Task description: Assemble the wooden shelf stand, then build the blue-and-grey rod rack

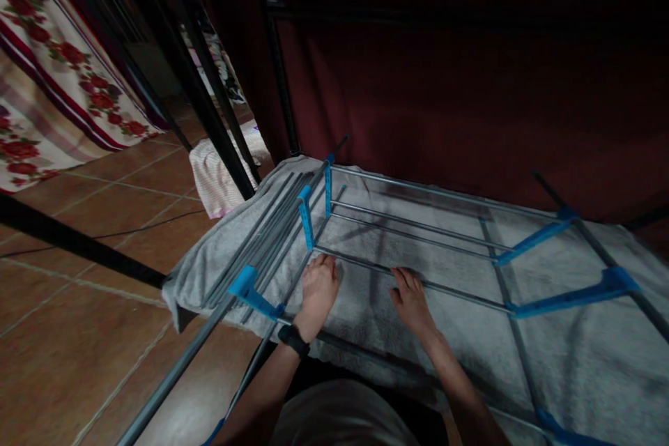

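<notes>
A frame of grey metal rods and blue plastic brackets stands in front of me. My left hand (320, 287), with a dark band on its wrist, has its fingers curled over the left end of a middle cross rod (360, 263), close to a blue bracket (306, 217). Farther right, my right hand (411, 293) grips that same rod, fingers over the top and thumb on the near side. At the rod's far right end is another blue bracket (569, 298). A nearer blue bracket (255, 293) sits left of my left wrist.
Several loose metal rods (266, 244) lie bundled on a grey cloth (590, 355) beneath the frame. Dark metal posts (209, 97) rise at the left, beside a striped cloth (214, 174). A cable (130, 231) crosses the tiled floor. A dark red curtain (444, 111) hangs behind.
</notes>
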A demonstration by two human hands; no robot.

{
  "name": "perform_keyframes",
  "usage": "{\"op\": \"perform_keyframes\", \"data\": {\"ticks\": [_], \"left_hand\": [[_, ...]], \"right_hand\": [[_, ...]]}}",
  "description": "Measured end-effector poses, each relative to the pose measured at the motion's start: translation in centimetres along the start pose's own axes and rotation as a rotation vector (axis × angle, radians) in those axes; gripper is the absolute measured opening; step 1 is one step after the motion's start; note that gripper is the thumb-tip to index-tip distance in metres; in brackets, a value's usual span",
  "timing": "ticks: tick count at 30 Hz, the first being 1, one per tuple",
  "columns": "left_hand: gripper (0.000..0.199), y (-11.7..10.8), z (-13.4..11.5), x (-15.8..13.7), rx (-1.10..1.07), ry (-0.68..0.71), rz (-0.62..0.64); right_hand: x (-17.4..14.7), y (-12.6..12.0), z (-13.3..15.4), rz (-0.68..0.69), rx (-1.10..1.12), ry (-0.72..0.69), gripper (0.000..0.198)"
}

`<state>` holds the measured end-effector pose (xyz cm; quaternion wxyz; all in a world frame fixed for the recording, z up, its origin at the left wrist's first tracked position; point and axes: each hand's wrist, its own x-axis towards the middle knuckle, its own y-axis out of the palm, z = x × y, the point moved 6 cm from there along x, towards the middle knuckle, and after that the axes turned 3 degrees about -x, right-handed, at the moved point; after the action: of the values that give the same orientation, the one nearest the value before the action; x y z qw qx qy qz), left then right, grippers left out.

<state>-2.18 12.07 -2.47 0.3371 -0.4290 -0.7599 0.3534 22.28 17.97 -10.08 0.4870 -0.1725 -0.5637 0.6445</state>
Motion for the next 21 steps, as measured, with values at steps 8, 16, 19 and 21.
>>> {"op": "perform_keyframes", "data": {"ticks": [8,16,19,21], "left_hand": [[0.032,-1.9,0.0,1.1,0.469,-0.164,0.214],[0.037,-6.3,-11.8,1.5,0.269,-0.012,0.269],[0.041,-9.9,-15.6,3.9,0.214,0.030,0.182],[0.041,-12.5,-16.7,6.6,0.202,0.008,0.115]], "right_hand": [[-0.4,0.2,0.1,-0.053,-0.032,-0.039,0.053],[-0.3,0.6,0.1,-0.108,-0.018,-0.071,0.056],[-0.3,0.8,-0.1,-0.131,-0.017,-0.058,0.056],[-0.4,0.9,-0.2,-0.123,-0.008,-0.063,0.057]]}}
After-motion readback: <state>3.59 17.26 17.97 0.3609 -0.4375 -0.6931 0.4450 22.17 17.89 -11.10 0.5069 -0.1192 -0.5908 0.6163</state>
